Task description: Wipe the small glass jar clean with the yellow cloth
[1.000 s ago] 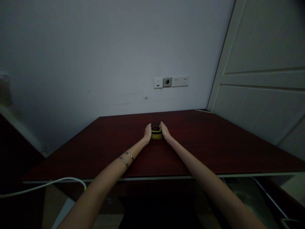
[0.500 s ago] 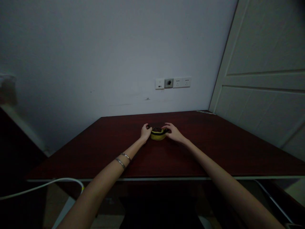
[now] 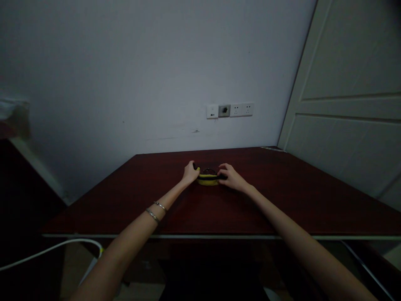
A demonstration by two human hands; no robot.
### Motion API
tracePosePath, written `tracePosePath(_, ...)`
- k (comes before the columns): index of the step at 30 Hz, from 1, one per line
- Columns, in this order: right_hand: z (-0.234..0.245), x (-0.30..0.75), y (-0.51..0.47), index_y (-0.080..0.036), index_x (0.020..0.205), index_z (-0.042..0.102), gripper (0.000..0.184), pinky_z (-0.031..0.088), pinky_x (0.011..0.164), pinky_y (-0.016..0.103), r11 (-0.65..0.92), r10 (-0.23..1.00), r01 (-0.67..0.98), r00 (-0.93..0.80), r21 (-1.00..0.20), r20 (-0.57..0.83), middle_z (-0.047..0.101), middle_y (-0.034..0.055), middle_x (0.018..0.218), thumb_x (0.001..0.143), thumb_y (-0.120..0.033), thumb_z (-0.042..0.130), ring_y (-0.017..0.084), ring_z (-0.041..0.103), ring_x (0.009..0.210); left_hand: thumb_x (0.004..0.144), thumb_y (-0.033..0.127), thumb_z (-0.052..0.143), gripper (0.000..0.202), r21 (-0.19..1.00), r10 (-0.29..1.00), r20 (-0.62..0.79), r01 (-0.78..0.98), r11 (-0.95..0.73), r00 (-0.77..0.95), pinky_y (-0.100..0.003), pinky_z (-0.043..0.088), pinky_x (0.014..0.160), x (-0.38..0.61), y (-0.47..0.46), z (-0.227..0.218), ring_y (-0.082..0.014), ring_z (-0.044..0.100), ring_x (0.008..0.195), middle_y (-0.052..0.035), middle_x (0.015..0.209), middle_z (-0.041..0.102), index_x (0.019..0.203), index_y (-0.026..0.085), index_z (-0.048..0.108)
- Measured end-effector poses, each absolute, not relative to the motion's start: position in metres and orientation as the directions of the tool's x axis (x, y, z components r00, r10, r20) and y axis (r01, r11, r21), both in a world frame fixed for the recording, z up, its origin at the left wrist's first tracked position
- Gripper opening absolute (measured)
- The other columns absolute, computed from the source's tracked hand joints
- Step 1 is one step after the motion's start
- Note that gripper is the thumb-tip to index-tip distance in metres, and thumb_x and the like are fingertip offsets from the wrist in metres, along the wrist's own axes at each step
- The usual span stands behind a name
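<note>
A small yellow and black object (image 3: 208, 178) lies near the middle of a dark red table (image 3: 282, 200); it is too small and dim to name. My left hand (image 3: 189, 172) grips its left end with closed fingers. My right hand (image 3: 231, 176) grips its right end, fingers curled over the black top part. Two bracelets circle my left wrist.
A white wall with a row of sockets (image 3: 229, 110) stands behind the table. A white door (image 3: 351, 125) is at the right. A white cable (image 3: 53, 248) hangs below the table's front left edge. Dark furniture stands at the far left.
Both hands went from cupping the object's sides to gripping its ends. The object now looks flatter and wider. The view shifted slightly.
</note>
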State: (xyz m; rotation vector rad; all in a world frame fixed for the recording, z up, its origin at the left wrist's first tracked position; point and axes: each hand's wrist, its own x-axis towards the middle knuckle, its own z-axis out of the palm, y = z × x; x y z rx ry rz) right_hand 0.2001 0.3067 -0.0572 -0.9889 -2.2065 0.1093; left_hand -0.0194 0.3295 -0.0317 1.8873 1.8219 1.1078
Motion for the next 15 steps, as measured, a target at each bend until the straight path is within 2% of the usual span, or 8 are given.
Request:
tracePosePath(4,-0.047,0.197,0.301,-0.020,0.079,0.065,0.012,0.037,0.096,0.041,0.730,0.672,0.536,-0.450,-0.424,0.588,0.048,0.0078,0.110,0.068,-0.023,0.064,0.023,0.047,0.109,0.061,0.011,0.066,0.054,0.771,0.943,0.308,0.613,-0.170,-0.126,-0.033,0.040,0.090,-0.024,0.333,-0.023,-0.0264,0.054,0.105,-0.0159,0.112,0.059,0.113,0.011,0.053)
tracePosePath(7,-0.033,0.193,0.296,-0.020,0.078,0.065,0.012,0.040,0.093,0.037,0.723,0.689,0.450,-0.404,-0.525,0.602,0.051,0.0061,0.106,0.069,-0.028,0.066,0.020,0.051,0.104,0.057,0.011,0.067,0.051,0.890,0.949,0.276,0.413,-0.193,-0.151,-0.034,0.041,0.086,-0.026,0.334,-0.009,-0.0275,0.056,0.099,-0.0174,0.105,0.061,0.107,0.009,0.056)
tracePosePath(9,-0.023,0.189,0.295,-0.021,0.078,0.065,0.016,0.042,0.089,0.036,0.705,0.708,0.383,-0.351,-0.596,0.613,0.052,0.0055,0.105,0.067,-0.032,0.067,0.019,0.052,0.101,0.062,0.017,0.066,0.046,0.948,0.958,0.256,0.226,-0.222,-0.133,-0.033,0.042,0.081,-0.025,0.331,0.004,-0.0242,0.058,0.091,-0.0150,0.099,0.062,0.107,0.010,0.055)
tracePosePath(12,-0.010,0.183,0.294,-0.020,0.078,0.065,0.022,0.046,0.083,0.035,0.669,0.743,0.262,-0.237,-0.695,0.626,0.054,0.0057,0.106,0.064,-0.036,0.069,0.019,0.054,0.099,0.072,0.031,0.058,0.036,0.972,0.973,0.230,-0.049,-0.229,0.020,-0.030,0.044,0.075,-0.022,0.319,0.025,-0.0192,0.060,0.081,-0.0120,0.095,0.062,0.103,0.012,0.055)
tracePosePath(15,0.002,0.175,0.295,-0.019,0.077,0.065,0.025,0.047,0.081,0.035,0.650,0.759,0.192,-0.112,-0.736,0.641,0.056,0.0066,0.107,0.062,-0.039,0.071,0.019,0.055,0.099,0.076,0.042,0.053,0.043,0.956,0.966,0.225,-0.223,-0.193,0.127,-0.029,0.045,0.070,-0.016,0.306,0.040,-0.0174,0.059,0.075,-0.0100,0.091,0.063,0.109,0.014,0.051)
